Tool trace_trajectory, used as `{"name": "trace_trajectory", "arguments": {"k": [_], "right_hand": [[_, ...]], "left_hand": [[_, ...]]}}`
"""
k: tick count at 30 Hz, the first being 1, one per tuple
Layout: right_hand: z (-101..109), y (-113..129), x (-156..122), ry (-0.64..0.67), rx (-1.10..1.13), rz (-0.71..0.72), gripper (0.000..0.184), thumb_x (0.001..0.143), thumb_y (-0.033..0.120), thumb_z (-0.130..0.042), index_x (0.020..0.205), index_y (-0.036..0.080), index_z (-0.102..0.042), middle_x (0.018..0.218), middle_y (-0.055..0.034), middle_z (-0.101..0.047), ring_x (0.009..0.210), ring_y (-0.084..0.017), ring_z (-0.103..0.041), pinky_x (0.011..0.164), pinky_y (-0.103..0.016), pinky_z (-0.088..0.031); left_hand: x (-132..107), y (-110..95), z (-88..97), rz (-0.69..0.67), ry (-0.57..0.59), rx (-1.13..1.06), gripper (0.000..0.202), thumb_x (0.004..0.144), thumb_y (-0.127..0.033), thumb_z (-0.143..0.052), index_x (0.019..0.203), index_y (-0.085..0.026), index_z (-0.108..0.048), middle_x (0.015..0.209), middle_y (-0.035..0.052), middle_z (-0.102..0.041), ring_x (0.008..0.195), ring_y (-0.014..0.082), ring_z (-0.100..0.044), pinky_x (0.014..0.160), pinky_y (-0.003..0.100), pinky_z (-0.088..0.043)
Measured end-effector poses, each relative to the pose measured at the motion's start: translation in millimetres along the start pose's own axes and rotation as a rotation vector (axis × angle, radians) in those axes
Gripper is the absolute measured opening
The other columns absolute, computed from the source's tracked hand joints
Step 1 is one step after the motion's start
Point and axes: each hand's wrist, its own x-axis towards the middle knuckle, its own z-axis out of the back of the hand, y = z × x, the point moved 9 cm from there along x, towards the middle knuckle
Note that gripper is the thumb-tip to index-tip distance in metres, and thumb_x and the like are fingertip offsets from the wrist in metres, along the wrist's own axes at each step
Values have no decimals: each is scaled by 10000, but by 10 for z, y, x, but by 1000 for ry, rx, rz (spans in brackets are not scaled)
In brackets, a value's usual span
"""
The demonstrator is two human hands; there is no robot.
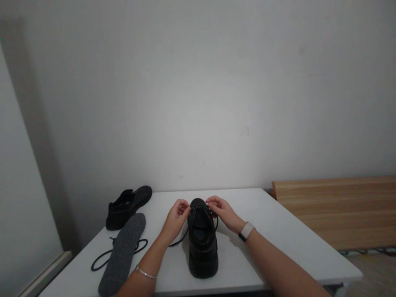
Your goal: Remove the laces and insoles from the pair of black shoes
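A big plain white wall fills the back. A white table stands against it. A light brown wooden board sits on the right, near the floor.

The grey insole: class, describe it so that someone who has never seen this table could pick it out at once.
Start at the white table against the wall and look to its left side, near the front edge. There, left of the left hand and just in front of the second black shoe, lies the grey insole. It is the only flat, grey, foot-shaped piece, lying over a loose black lace.
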Motion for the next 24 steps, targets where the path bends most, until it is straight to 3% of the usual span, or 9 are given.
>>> {"name": "trace_trajectory", "arguments": {"k": [5,12,18,24], "right_hand": [[7,2,-10,23,-17,-2,391,698,497,-764,885,198,-594,687,34,-528,601,-110,-440,551,-249,-325],[65,13,-9,-10,-10,-14,297,690,422,-777,694,177,-610,636,33,-535,613,-119,-448,604,-266,-339],[140,7,9,-96,134,-29,252,707,401,-736,666,176,-632,681,0,-587,671,-139,-507,666,-281,-393],[205,34,-9,-134,304,-54,286,715,431,-746,686,173,-625,716,-18,-584,713,-151,-531,702,-295,-423]], "left_hand": [[-1,58,-14,63,18,-16,272,734,-418,-711,811,-173,-619,753,11,-602,722,175,-551,691,276,-417],[10,131,16,118,9,-66,229,720,-382,-718,747,-171,-634,733,9,-593,747,182,-535,718,281,-403],[-5,193,17,195,17,-173,238,733,-411,-670,745,-173,-658,827,42,-623,852,205,-560,784,298,-421],[-36,196,-86,236,92,-245,241,746,-389,-644,676,-158,-636,784,41,-606,798,197,-549,728,298,-428]]}}
